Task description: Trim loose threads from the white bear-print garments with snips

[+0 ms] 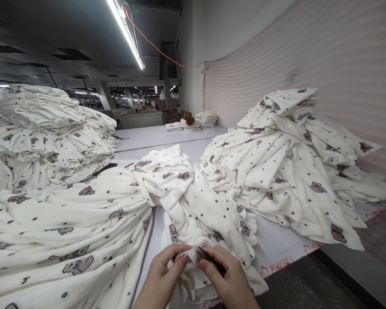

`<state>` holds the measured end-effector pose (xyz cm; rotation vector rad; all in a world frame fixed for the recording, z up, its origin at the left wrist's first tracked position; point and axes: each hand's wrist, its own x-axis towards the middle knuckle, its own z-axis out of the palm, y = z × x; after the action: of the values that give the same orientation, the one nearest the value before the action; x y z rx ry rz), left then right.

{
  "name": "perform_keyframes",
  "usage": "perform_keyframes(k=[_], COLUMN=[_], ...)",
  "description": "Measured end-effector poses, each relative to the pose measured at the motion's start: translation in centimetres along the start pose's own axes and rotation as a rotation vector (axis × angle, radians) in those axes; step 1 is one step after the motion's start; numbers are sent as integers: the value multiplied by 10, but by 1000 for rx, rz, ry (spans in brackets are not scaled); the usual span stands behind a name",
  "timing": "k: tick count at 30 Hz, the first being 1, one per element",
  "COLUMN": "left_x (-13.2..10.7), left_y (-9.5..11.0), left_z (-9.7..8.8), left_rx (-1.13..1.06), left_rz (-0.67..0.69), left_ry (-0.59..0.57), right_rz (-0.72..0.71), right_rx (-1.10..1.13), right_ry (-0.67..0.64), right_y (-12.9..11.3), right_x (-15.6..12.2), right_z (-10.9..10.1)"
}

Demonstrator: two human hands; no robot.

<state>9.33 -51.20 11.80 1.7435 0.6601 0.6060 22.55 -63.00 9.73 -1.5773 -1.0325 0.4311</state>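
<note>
My left hand (169, 272) pinches a gathered edge of a white fleece garment (193, 206) printed with mauve bears and small dark dots. My right hand (227, 274) is closed around dark thread snips (215, 262), their tip against the fabric beside my left fingertips. Most of the snips is hidden in the palm. The two hands almost touch, low in the middle of the view. From them the garment spreads away over the table, overlapping other pieces of the same print.
A wide heap of the same fabric (67, 240) covers the left front, with a tall stack (45, 116) behind it. Another pile (276, 154) stands at right near the table's edge (289, 259). Folded white pieces (206, 119) lie at the far end. A striped pinkish sheet (309, 56) hangs at right.
</note>
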Motion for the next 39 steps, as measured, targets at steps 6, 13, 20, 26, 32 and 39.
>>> perform_keyframes(k=[6,13,20,26,32,39], left_x=[2,4,7,7,4,29], left_y=[-2,-4,16,18,5,9], left_z=[-5,-6,-10,-11,-12,-58], left_rx=[66,129,170,241,346,-10], left_rz=[159,170,118,43,140,-109], left_ry=[-154,-221,-322,-347,-241,242], right_rz=[-58,8,34,130,130,160], right_rx=[-149,-171,-172,-57,191,-60], right_ry=[-33,-140,-189,-94,-72,-137], right_y=[-13,-17,-22,-9,-4,39], right_x=[1,1,4,0,8,-30], right_z=[0,-9,-14,-15,-9,17])
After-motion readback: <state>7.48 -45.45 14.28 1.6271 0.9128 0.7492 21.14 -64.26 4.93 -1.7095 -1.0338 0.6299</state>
